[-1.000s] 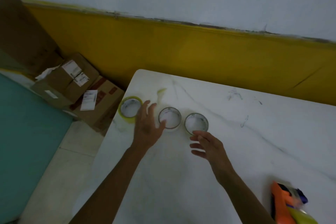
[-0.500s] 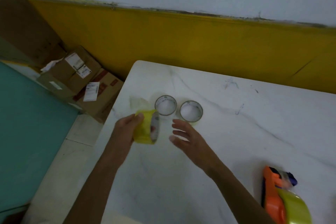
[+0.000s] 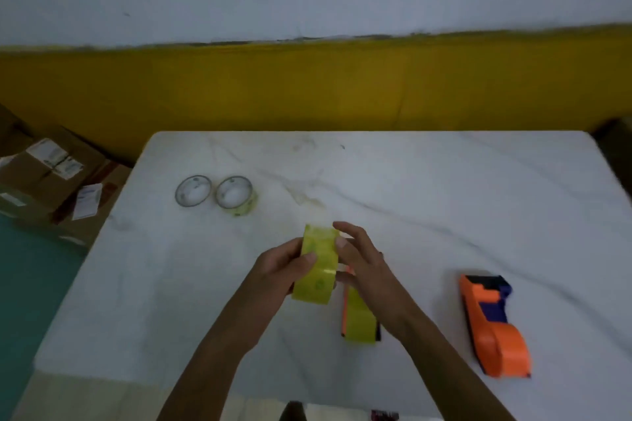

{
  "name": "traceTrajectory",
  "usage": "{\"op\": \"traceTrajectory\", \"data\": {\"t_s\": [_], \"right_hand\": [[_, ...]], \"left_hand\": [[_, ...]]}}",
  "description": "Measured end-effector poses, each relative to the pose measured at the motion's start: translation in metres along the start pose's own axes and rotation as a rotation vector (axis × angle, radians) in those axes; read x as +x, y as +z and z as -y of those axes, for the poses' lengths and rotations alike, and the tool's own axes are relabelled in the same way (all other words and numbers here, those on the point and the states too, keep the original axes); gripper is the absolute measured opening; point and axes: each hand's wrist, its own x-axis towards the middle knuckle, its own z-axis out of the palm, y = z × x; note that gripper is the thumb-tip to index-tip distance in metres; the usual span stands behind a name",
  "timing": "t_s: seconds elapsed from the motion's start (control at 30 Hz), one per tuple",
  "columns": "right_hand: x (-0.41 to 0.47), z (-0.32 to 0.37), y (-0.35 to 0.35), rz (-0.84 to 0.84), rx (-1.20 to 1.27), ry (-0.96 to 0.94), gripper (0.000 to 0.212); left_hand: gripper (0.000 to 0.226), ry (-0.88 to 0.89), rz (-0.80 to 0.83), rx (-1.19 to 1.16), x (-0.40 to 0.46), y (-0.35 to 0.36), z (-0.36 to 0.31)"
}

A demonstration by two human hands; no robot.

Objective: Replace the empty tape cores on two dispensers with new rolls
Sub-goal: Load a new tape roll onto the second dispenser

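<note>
My left hand [image 3: 282,270] grips a full roll of yellow tape [image 3: 318,267] on edge above the white marble table [image 3: 410,188]. My right hand [image 3: 362,260] touches the roll's right side with its fingers spread. Under my right wrist stands an orange dispenser [image 3: 359,318] that carries a yellow roll, partly hidden. A second orange and blue dispenser [image 3: 492,328] lies at the right. Two nearly bare clear cores [image 3: 193,190] [image 3: 236,195] lie flat side by side at the table's back left.
Cardboard boxes [image 3: 51,178] with white labels are stacked on the floor left of the table. A yellow and white wall [image 3: 307,89] runs behind it. The table's near edge is just below my forearms.
My left hand lifted the yellow roll from beside the cores and carried it toward the table's middle. My right hand came up against it. The view swung right, revealing both dispensers.
</note>
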Motion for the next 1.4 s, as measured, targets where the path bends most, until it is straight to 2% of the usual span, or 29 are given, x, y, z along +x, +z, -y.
{"op": "traceTrajectory", "data": {"t_s": [0.13,0.27,0.37,0.47,0.53,0.6,0.63,0.67,0.73,0.77,0.83,0.9,1.07,1.13,1.2,1.23,1.4], "right_hand": [[-0.06,0.009,-0.071,-0.05,0.062,0.021,0.031],[-0.107,0.015,-0.13,-0.256,0.089,-0.006,0.03],[-0.137,0.012,-0.163,-0.425,0.07,-0.069,0.02],[-0.157,0.01,-0.192,-0.492,0.039,-0.113,0.018],[-0.166,0.003,-0.212,-0.535,0.098,-0.089,0.017],[-0.17,-0.002,-0.236,-0.562,0.182,-0.066,0.015],[-0.17,-0.005,-0.247,-0.563,0.183,-0.043,0.014],[-0.17,-0.008,-0.258,-0.556,0.154,-0.016,0.014],[-0.168,-0.016,-0.273,-0.497,0.056,0.054,0.018],[-0.166,-0.022,-0.275,-0.464,0.023,0.093,0.019],[-0.16,-0.032,-0.273,-0.397,-0.008,0.143,0.021],[-0.152,-0.039,-0.264,-0.375,-0.043,0.161,0.019],[-0.135,-0.047,-0.247,-0.415,-0.006,0.127,0.021],[-0.132,-0.047,-0.24,-0.41,0.022,0.141,0.024],[-0.129,-0.048,-0.234,-0.436,0.016,0.135,0.023],[-0.129,-0.046,-0.231,-0.455,0.009,0.123,0.021],[-0.127,-0.035,-0.234,-0.484,0.005,0.039,0.013]], "left_hand": [[0.024,-0.018,0.142,0.069,-0.01,0.085,0.011],[0.025,0.0,0.308,0.176,-0.01,0.159,0.027],[0.03,-0.005,0.432,0.181,-0.006,0.206,0.042],[0.034,0.006,0.504,0.186,0.001,0.243,0.059],[0.049,0.019,0.42,0.234,0.004,0.258,0.078],[0.072,-0.034,0.127,0.295,0.009,0.264,0.1],[0.076,-0.081,0.007,0.322,0.015,0.263,0.116],[0.077,-0.159,-0.046,0.338,0.017,0.262,0.128],[0.075,-0.324,0.005,0.333,0.024,0.264,0.156],[0.065,-0.349,0.065,0.351,0.025,0.266,0.166],[0.026,-0.287,0.106,0.346,0.022,0.274,0.172],[0.014,-0.179,0.07,0.289,0.022,0.283,0.168],[0.028,-0.19,0.062,0.124,0.013,0.296,0.153],[0.038,-0.125,0.076,0.089,0.007,0.302,0.144],[0.078,-0.055,0.08,0.086,0.006,0.3,0.145],[0.085,-0.024,0.087,0.101,0.011,0.299,0.15],[0.044,-0.108,0.11,0.139,0.02,0.298,0.157]]}}
